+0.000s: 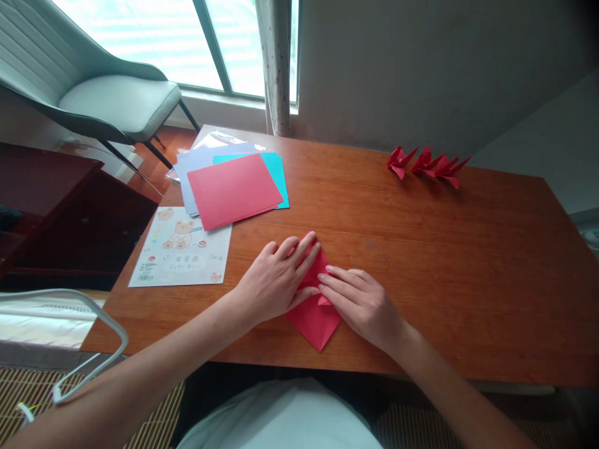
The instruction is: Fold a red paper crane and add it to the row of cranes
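A folded red sheet of origami paper (318, 324) lies on the table in front of me, one corner pointing towards me. My left hand (281, 274) rests across its upper left part, fingers stretched out over the paper and thumb apart near the middle. From the right, my right hand (362, 302) touches the paper's right edge with outstretched fingertips, beside a small raised flap. Its thumb is hidden beneath the hand. Both hands cover much of the folds.
Red sheets (234, 190) overlap turquoise (281, 181) and pale lilac paper (185, 181) at the back left. A bear-printed sheet (182, 265) lies nearer. Several red folded paper birds (423, 163) stand at the back right of the wooden table (468, 268). A chair (116, 103) stands beyond.
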`<state>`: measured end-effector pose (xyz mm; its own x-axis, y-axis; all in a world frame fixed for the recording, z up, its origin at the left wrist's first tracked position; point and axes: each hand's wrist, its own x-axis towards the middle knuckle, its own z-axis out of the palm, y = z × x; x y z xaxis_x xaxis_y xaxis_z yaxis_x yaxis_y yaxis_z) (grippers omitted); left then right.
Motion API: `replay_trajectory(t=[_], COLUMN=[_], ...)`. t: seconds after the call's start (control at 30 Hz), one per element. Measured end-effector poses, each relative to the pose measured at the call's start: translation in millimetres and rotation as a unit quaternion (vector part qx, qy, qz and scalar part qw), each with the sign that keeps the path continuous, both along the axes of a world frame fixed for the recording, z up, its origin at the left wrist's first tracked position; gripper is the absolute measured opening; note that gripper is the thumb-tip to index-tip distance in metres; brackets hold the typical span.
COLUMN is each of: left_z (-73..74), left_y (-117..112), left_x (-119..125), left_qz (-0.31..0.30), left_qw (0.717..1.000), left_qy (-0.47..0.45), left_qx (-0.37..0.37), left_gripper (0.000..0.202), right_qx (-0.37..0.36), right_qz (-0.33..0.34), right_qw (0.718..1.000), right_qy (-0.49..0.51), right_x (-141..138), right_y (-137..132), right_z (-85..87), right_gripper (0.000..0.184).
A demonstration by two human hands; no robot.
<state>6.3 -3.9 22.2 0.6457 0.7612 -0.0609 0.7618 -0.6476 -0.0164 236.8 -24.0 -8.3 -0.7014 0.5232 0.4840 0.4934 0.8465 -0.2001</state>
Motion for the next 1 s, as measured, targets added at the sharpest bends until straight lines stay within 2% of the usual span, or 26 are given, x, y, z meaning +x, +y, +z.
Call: replay_trajectory(t=[0.43,1.0], left_z=[-0.3,2.9], left_y=[0.1,0.2], left_x=[0.3,0.7], left_qz=[0.002,0.002], left_qw=[1.000,1.000], left_qy=[-0.002,0.008], left_qx=[0.000,-0.012], left_gripper=[0.072,0.071], right_qx=[-0.002,0.006], right_qz=[-0.002,-0.005], right_qw=[1.000,1.000], right_qy=[0.001,-0.006], right_x=[-0.3,-0.8], right_y=[0.1,-0.2], right_z=[0.0,0.4], right_gripper=[0.025,0.021])
